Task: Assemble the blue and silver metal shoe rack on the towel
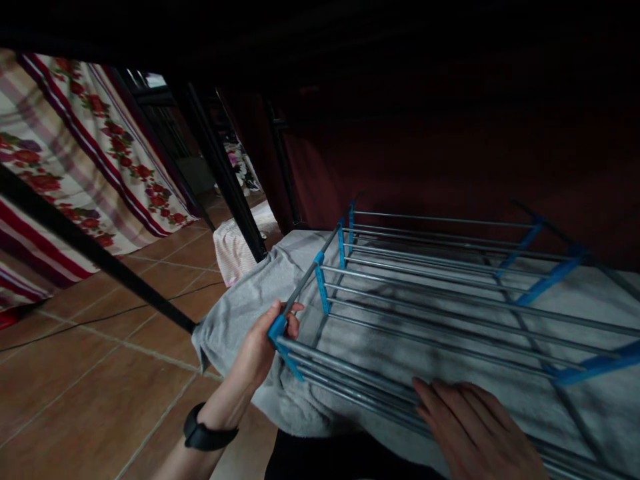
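1 metal-tube rack (450,293), on 1 grey cloth (225,337). 2 hands on it: left hand (260,343) gripping 1 blue corner joint (278,327); right hand (475,427) over the front tubes (350,368), can't tell if grasping. 1 black wristband (207,432), left wrist.

Floor (100,380): brown tile, pale joints, beyond the left edge of the grey-cloth-covered surface (295,257). Dark post (231,180) stands at that edge; dark bar (100,257) reaches its left corner. Floral striped curtain (100,160) hangs well left. Behind the far edge: dark red backdrop (425,167), curtain or wall unclear. Light dim; overhead nearly black.
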Demonstrator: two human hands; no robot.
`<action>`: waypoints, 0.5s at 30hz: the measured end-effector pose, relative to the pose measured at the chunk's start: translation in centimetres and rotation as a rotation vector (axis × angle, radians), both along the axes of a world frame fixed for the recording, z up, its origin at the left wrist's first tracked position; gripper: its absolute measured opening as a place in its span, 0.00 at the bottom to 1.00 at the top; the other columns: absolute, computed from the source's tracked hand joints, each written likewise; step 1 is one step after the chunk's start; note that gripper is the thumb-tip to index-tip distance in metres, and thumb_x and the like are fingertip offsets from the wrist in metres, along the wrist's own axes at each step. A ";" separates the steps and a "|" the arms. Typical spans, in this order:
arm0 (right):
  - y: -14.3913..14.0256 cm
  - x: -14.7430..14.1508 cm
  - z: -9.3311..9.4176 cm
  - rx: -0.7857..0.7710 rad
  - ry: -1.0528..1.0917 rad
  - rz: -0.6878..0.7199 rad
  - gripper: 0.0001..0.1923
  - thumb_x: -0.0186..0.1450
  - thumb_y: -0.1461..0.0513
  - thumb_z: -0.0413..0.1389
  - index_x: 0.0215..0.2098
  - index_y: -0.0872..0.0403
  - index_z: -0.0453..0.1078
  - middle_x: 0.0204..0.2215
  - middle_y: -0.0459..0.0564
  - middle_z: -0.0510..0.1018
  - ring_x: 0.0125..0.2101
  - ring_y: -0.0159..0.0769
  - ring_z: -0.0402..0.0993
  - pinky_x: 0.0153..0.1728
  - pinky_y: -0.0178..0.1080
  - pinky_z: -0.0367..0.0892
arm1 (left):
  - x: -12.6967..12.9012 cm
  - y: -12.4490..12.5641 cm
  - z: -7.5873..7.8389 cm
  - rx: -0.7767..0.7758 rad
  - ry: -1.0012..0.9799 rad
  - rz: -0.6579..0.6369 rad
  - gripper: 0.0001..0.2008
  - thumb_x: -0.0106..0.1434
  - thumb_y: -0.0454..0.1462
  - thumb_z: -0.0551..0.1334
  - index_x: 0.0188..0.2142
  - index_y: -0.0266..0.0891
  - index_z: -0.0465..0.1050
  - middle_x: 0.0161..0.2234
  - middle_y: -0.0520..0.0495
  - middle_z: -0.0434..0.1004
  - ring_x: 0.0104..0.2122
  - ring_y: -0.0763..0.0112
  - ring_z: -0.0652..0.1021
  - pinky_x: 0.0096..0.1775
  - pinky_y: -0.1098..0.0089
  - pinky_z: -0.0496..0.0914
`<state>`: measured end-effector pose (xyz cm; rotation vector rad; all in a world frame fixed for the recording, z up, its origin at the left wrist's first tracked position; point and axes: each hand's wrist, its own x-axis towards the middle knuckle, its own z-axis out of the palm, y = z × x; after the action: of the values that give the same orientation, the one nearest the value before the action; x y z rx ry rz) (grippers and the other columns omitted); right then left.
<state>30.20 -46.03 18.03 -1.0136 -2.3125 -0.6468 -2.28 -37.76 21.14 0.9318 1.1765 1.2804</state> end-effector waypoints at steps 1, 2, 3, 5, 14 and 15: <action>-0.1 0.0 -0.2 -0.012 0.022 -0.019 0.23 0.69 0.72 0.39 0.51 0.53 0.71 0.39 0.47 0.83 0.37 0.36 0.76 0.48 0.44 0.62 | -0.1 0.0 0.1 -0.008 -0.007 -0.009 0.25 0.64 0.55 0.58 0.41 0.34 0.76 0.22 0.50 0.69 0.22 0.71 0.67 0.25 0.73 0.65; -0.2 -0.2 -0.4 -0.026 0.045 -0.043 0.24 0.68 0.73 0.39 0.51 0.54 0.70 0.39 0.47 0.82 0.37 0.36 0.76 0.47 0.43 0.62 | -0.1 0.1 0.1 -0.011 -0.009 -0.009 0.25 0.64 0.55 0.59 0.41 0.34 0.76 0.22 0.50 0.69 0.23 0.71 0.68 0.25 0.73 0.65; -0.2 -0.3 -0.5 -0.044 0.066 -0.065 0.24 0.66 0.74 0.40 0.52 0.55 0.70 0.38 0.47 0.82 0.36 0.35 0.75 0.47 0.42 0.61 | 0.0 0.1 0.1 -0.010 -0.003 -0.006 0.25 0.63 0.55 0.59 0.41 0.34 0.76 0.22 0.50 0.69 0.22 0.71 0.67 0.24 0.72 0.65; -0.3 -0.8 -0.6 -0.074 0.091 -0.084 0.25 0.63 0.75 0.42 0.52 0.55 0.70 0.36 0.46 0.81 0.35 0.34 0.74 0.46 0.41 0.61 | 0.1 0.2 0.2 -0.001 0.023 0.008 0.23 0.63 0.54 0.60 0.40 0.34 0.76 0.21 0.50 0.69 0.22 0.71 0.67 0.24 0.73 0.64; -0.7 -1.7 -1.1 -0.153 0.150 -0.128 0.23 0.65 0.74 0.44 0.54 0.56 0.69 0.37 0.47 0.79 0.36 0.35 0.73 0.51 0.41 0.58 | -0.5 0.4 0.0 -0.043 0.077 0.043 0.23 0.60 0.54 0.62 0.40 0.36 0.76 0.20 0.52 0.68 0.21 0.71 0.67 0.23 0.73 0.67; -0.7 -1.8 -0.9 -0.159 0.142 -0.135 0.21 0.66 0.72 0.45 0.54 0.56 0.69 0.37 0.47 0.79 0.36 0.36 0.73 0.50 0.42 0.58 | -0.5 0.4 0.0 -0.053 0.074 0.061 0.23 0.60 0.53 0.63 0.40 0.35 0.76 0.20 0.52 0.69 0.22 0.71 0.68 0.24 0.73 0.67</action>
<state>28.42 -46.78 17.10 -1.2551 -2.2121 -0.4319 -2.79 -37.33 21.15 0.9170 1.2999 1.2659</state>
